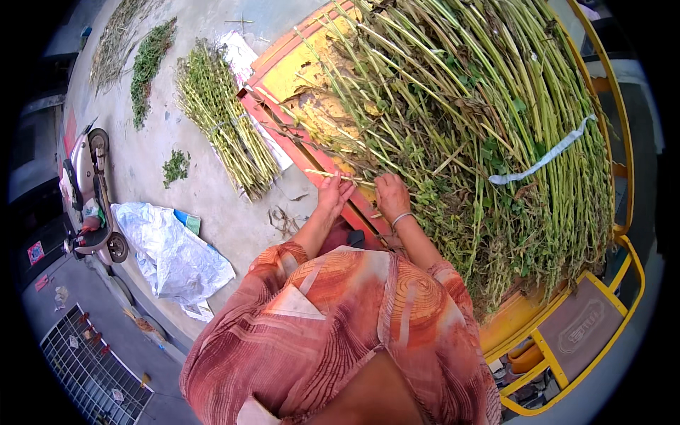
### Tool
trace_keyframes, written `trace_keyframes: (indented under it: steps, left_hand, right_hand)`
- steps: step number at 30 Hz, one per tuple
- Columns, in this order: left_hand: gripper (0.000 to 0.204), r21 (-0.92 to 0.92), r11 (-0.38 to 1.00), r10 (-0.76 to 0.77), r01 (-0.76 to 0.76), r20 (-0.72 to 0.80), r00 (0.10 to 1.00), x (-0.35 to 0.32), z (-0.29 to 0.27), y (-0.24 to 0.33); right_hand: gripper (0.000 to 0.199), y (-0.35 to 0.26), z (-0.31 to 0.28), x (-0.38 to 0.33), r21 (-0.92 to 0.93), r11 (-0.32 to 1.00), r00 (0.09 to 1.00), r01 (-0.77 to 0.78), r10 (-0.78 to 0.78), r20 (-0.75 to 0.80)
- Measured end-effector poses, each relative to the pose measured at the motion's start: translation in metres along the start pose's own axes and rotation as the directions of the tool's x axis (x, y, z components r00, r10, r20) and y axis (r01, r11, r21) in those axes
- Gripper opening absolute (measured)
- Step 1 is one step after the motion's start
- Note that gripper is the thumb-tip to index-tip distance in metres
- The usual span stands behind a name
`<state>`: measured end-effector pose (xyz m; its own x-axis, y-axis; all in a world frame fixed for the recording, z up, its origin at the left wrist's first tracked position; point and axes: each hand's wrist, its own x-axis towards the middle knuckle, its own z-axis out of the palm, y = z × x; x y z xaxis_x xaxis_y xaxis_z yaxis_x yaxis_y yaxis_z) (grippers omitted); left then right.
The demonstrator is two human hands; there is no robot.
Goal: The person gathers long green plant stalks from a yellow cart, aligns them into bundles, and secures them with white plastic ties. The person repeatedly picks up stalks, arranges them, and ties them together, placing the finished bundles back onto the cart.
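My left hand [333, 193] is closed around a pale plant stalk [317, 172] near its cut end, at the edge of the yellow and red cart bed. My right hand [392, 195], with a bangle on its wrist, is close by on the right. Its fingers are curled at the leafy side of the pile, apparently on the same stalk, though what lies inside them is partly hidden. Beside both hands a large heap of green stalks [453, 127] with drying leaves fills the cart. A whitish strip [542, 161] lies across part of it.
On the concrete at left are a tied bundle of stalks [230, 127], green plant piles [150, 67] and a crumpled white plastic sheet [166, 248]. A scooter [95, 191] stands farther left. Yellow rails [616, 113] border the cart's right side. The red cart edge [283, 124] runs before me.
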<state>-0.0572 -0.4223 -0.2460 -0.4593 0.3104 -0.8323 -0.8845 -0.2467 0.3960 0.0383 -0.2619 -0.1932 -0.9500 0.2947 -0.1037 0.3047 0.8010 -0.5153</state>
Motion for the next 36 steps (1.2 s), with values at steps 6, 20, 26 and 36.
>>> trace_keyframes:
  steps: [6, 20, 26, 36]
  left_hand:
    - [0.015, 0.022, 0.994, 0.109, -0.108, -0.082, 0.991, 0.001, 0.028, 0.025]
    - [0.016, 0.093, 0.957, 0.281, -0.274, -0.078, 0.956, -0.025, 0.050, 0.074]
    - [0.018, -0.063, 0.872, 0.464, -0.486, -0.212, 0.860, -0.005, 0.015, 0.124]
    - [0.023, -0.020, 0.785, 0.496, -0.619, -0.579, 0.647, 0.117, -0.066, 0.130]
  right_hand:
    - [0.027, -0.005, -0.009, 0.022, 0.109, 0.992, 0.995, -0.065, 0.056, 0.080]
    - [0.022, 0.055, -0.035, -0.013, -0.015, 0.979, 0.963, -0.203, 0.203, 0.178]
    - [0.032, 0.092, -0.041, -0.040, -0.077, 0.991, 0.979, -0.106, 0.117, 0.164]
    - [0.033, 0.088, -0.048, -0.040, -0.158, 0.985, 0.952, -0.071, 0.114, 0.283]
